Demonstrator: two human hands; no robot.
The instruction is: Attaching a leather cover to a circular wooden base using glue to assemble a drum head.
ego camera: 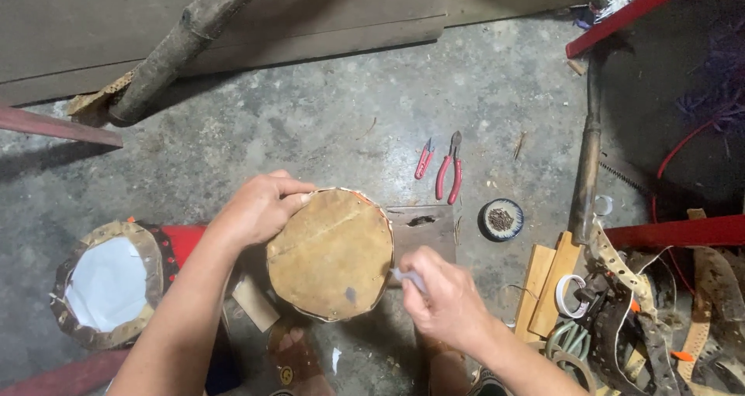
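One round drum with a tan hide skin stretched over its top (331,255) sits at the centre of the view, skin facing up, between the person's knees and above one sandalled foot (291,353). The left hand (260,207) lies at 10 o'clock on the drum rim, fingers curled over the edge and gripping it. The right hand (442,295) is at 3 o'clock of the drum, just beside the rim, with thumb and fingertips pinched on one small pale strip (407,277) whose tip touches the skin edge. A second drum shell, red-sided with a brown hide collar and a white opening (109,283), stands at 9 o'clock, well apart from the first. At 1 o'clock on the grey concrete floor (310,124) lie two red-handled tools: one pair of pliers (450,171) and one smaller pair of snips (424,160), just beside each other. One round black tin (501,220) at 2 o'clock holds small dark pieces, too small to identify. One dark flat board (423,229) lies under the drum's right edge. At 4 o'clock is a heap of perforated hide straps (644,318), count not determinable.
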